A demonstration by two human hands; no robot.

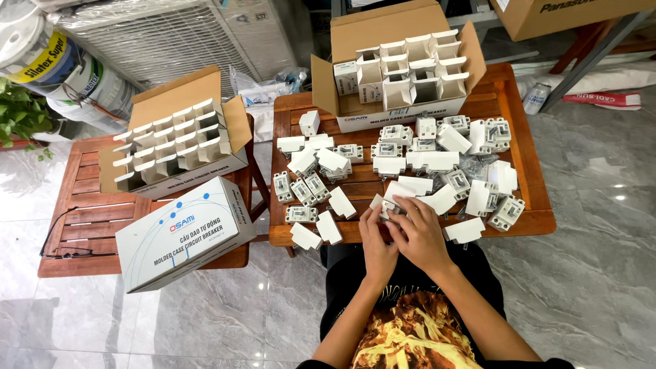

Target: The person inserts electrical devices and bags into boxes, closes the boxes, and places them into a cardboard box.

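The hands (400, 236) hide most of the small white box (385, 203).

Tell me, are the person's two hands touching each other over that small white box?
Touching. The head view shows the left hand and right hand pressed together with no gap, both closed around the small white box at the wooden table's front edge.

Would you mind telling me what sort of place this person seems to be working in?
Probably a small shop or stockroom used for packing electrical parts. Both hands hold a small white box over a wooden table strewn with grey breakers, beside open divided cartons on a tiled floor.
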